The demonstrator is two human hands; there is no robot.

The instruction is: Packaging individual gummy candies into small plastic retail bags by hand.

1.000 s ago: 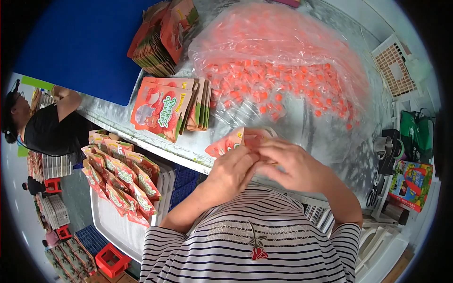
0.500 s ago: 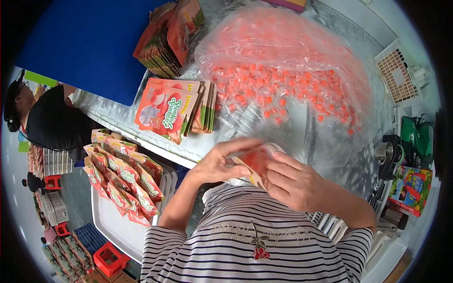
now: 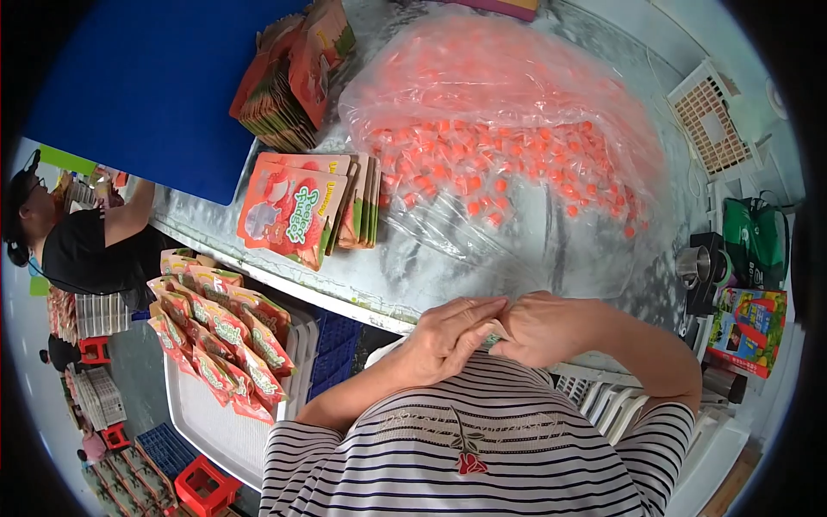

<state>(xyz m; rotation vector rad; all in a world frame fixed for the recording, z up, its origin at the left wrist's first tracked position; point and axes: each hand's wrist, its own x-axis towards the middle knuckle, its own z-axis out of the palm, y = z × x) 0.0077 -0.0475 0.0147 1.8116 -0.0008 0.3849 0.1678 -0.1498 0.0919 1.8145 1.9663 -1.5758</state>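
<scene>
Close to my body at the table's near edge, my left hand (image 3: 444,340) and my right hand (image 3: 544,327) meet, fingers closed on a small pouch (image 3: 495,336). Only a sliver of it shows between them; the fingers cover the rest. Ahead lies a large clear plastic bag (image 3: 508,52), spread out with many small wrapped orange-red candies (image 3: 474,172) inside and at its mouth. Left of the bag is a stack of flat red and green printed pouches (image 3: 293,211). Behind that stack, a thicker bundle of similar pouches (image 3: 280,95) stands on edge.
At my left, below table height, a white tray (image 3: 183,405) carries several plump pouches (image 3: 224,327). A blue board (image 3: 155,95) covers the table's far left. Beyond the tray is another person (image 3: 86,246) in black. A metal cup (image 3: 692,263) and white basket (image 3: 711,112) are at right.
My hands have come together and turned over the pouch, which was open and facing up between them before. It is now mostly covered. The person at left has stretched an arm toward the table.
</scene>
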